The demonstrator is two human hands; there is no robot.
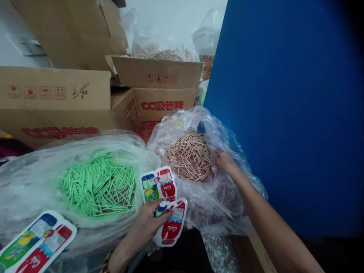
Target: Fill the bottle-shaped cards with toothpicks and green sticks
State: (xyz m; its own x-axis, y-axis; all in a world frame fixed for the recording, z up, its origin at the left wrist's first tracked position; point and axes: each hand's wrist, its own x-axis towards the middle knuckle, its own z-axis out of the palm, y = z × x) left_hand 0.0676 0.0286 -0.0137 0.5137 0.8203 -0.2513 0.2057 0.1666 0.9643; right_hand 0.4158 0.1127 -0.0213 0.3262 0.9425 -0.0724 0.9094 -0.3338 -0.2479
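Note:
In my left hand, closed fingers hold printed cola-and-lemon candy packets. The upper packet shows green sticks and tan sticks through its windows; the lower packet is partly covered by my fingers. My right hand is closed on the side of a clear plastic bag, beside a heap of thin tan sticks. Its fingertips are partly hidden by the plastic. To the left, thin green sticks lie in another clear plastic bag.
Another printed packet lies at the lower left. Behind the bags stand an open cardboard box and a second box. A bag of tan sticks is further back. A tall blue panel borders the right side.

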